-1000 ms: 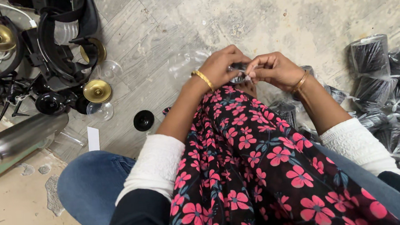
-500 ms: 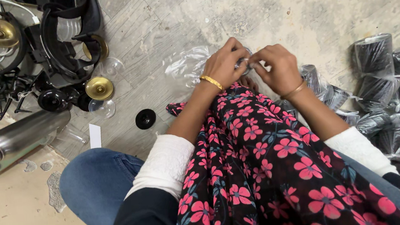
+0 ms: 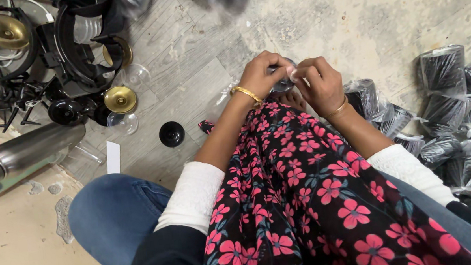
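— Two hands meet above our lap: left hand (image 3: 261,74) and right hand (image 3: 315,81), fingers pinching a small dark part (image 3: 283,83) between them.

— We should keep it close, turn gently; wrapped black bundles (image 3: 446,74) wait beyond on the floor (image 3: 350,14).

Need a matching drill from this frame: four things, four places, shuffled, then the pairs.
Things:
1. black cap
2. steel cylinder
3. wrapped black bundles
4. small clear-wrapped part

Places:
A. piled at the far right
B. between the left hand and right hand
C. lying at the left edge
D. alone on the floor, left of the forearm

Pairs: 1-D, 2-C, 3-A, 4-B
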